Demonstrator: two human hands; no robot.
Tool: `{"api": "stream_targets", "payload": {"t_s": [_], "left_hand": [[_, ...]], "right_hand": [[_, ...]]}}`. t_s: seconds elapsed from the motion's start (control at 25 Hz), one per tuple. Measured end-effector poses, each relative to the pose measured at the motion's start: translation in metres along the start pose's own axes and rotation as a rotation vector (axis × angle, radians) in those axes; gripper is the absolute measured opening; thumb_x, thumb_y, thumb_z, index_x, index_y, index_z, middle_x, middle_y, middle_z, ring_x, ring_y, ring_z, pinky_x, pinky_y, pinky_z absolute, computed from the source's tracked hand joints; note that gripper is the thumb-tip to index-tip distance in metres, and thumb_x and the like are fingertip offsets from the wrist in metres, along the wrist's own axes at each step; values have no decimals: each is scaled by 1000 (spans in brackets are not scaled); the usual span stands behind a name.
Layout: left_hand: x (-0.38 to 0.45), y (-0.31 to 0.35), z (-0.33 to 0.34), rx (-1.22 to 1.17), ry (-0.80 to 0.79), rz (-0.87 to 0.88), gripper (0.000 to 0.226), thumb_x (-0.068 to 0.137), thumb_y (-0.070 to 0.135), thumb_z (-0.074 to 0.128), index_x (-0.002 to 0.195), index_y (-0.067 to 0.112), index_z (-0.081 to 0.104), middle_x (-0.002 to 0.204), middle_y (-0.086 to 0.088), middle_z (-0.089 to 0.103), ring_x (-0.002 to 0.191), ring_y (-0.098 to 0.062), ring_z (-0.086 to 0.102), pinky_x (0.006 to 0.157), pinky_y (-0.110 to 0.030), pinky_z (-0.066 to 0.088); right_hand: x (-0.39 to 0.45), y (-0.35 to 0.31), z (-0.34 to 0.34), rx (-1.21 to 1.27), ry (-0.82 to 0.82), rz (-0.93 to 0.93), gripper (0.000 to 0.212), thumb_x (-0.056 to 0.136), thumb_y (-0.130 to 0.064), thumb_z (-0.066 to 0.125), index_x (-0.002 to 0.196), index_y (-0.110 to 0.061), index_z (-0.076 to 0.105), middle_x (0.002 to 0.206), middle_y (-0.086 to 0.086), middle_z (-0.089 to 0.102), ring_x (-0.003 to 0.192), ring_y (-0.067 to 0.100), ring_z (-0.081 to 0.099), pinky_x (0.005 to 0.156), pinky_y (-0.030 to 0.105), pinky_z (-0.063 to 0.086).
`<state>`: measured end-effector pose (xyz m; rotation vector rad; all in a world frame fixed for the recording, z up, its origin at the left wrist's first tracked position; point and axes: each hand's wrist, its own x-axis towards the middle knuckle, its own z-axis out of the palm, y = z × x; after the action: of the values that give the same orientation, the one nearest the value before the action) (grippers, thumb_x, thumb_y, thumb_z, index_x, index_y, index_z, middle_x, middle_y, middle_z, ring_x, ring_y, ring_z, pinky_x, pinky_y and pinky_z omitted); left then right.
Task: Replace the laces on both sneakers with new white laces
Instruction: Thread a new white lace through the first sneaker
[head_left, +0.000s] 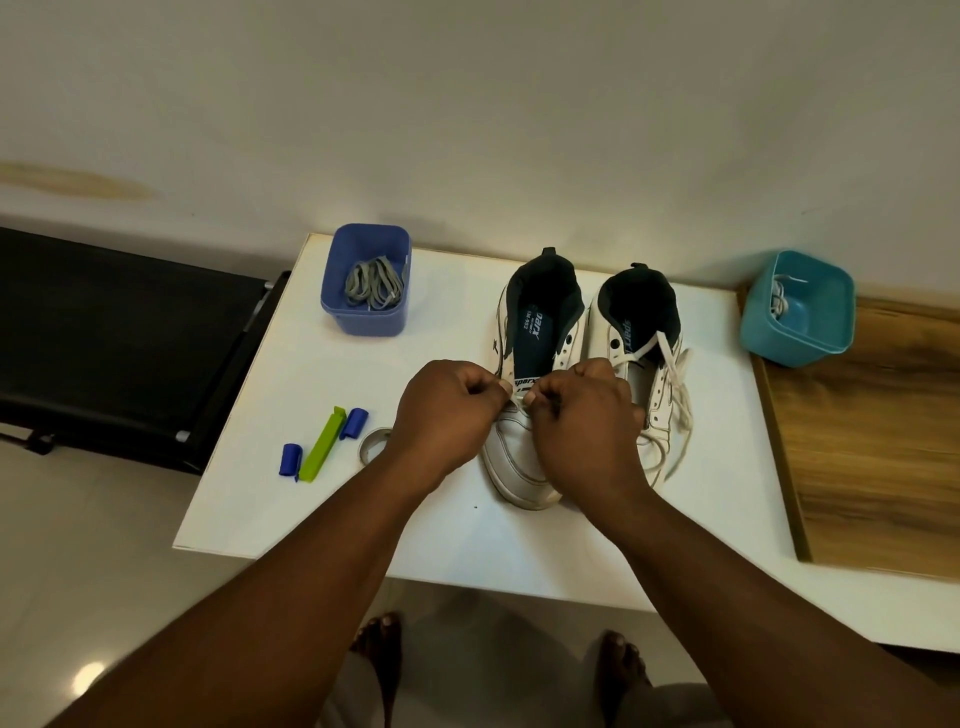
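While both pinch the white lace (519, 401), left hand (447, 410) and right hand (582, 415) cover the sneaker (519, 457).

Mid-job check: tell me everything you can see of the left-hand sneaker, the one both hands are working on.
The left sneaker is white, leather-looking, with a dark lining and a printed insole. It stands upright on the white table, toe toward the person, close beside the laced right sneaker. Its upper eyelets are empty. The left hand and right hand pinch a white lace at its lower eyelets, hiding much of the midfoot.
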<state>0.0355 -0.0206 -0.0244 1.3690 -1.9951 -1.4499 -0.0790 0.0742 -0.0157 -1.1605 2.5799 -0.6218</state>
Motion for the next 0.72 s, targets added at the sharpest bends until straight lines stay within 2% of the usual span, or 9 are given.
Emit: {"api": "stream_targets", "payload": {"t_s": [0.08,0.16,0.32,0.4,0.6,0.68,0.72], "left_hand": [[-1,0,1,2,22,2,20,94,30,67,82,20,79,73,2,74,75,-21,71,81,-49,60],[-2,1,3,22,29,14,20,94,30,66,82,20,78,74,3,74,75,-19,70,81,-46,59],[-1,1,0,181,0,114,21,97,34,63,85,22,76,79,6,72,76,-11,66,80,-41,56],[0,0,-3,167,-23,132,18,97,32,63,88,23,75,81,6,72,78,-12,67,81,-41,56],[0,3,-7,196,-102,108,4,90,23,72,87,25,71,88,5,72,84,-13,66,86,-39,56],[-2,9,-9,183,-98,57,5,91,20,69,87,21,68,88,1,72,86,-17,68,87,-43,57],[-2,12,-13,104,-98,1,7,93,17,66,86,18,65,89,-3,72,88,-21,70,88,-46,58]], "right_hand": [[3,0,-4,10,-65,-3,14,99,-30,63,101,-32,76,117,-4,50,118,24,46,91,39,32],[5,0,-6,8,-98,-17,14,99,-28,63,102,-33,76,113,-5,47,117,24,43,88,37,28],[-2,-3,1,-58,-10,-34,16,101,-33,60,107,-34,74,115,-5,46,118,25,41,85,35,20],[0,-2,2,-23,-13,-21,16,101,-35,60,108,-34,75,116,-5,48,119,24,41,85,34,18],[2,2,-8,-53,-94,-110,21,101,-29,59,116,-35,73,120,-5,49,121,24,41,88,35,22],[0,5,-14,-125,-74,-156,23,100,-34,60,119,-34,71,121,-3,49,122,24,43,94,38,27],[0,6,-16,-172,-63,-164,24,99,-37,60,120,-34,71,122,-3,49,122,24,44,97,39,28]]}}
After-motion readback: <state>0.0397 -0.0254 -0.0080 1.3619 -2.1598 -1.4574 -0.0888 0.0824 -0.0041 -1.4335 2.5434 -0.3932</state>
